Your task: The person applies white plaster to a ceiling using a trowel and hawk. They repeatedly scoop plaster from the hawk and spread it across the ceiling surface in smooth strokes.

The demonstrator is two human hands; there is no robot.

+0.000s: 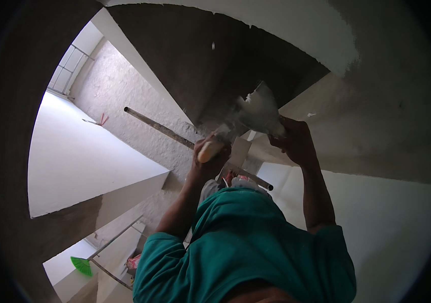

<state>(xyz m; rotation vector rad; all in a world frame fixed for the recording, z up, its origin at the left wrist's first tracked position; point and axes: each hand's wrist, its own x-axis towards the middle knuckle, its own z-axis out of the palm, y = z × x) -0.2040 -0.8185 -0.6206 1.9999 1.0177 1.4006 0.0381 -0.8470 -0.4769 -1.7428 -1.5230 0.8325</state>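
Note:
In front of my chest, my left hand (214, 164) is closed around the pale rounded handle (209, 150) of a tool. Its far end is blurred, though it looks like a putty knife. To the right, my right hand (296, 141) grips a wide-bladed putty knife (261, 110), its blade tilted upward and smeared with white plaster. The two tools are close together, and I cannot tell whether they touch.
Below my hands runs a metal pole (160, 127), with another pole end (270, 186) right of my body. A dark grey wall section (175, 55) lies ahead, bordered by white plaster (296, 25). A green broom-like fan (81, 266) is at lower left.

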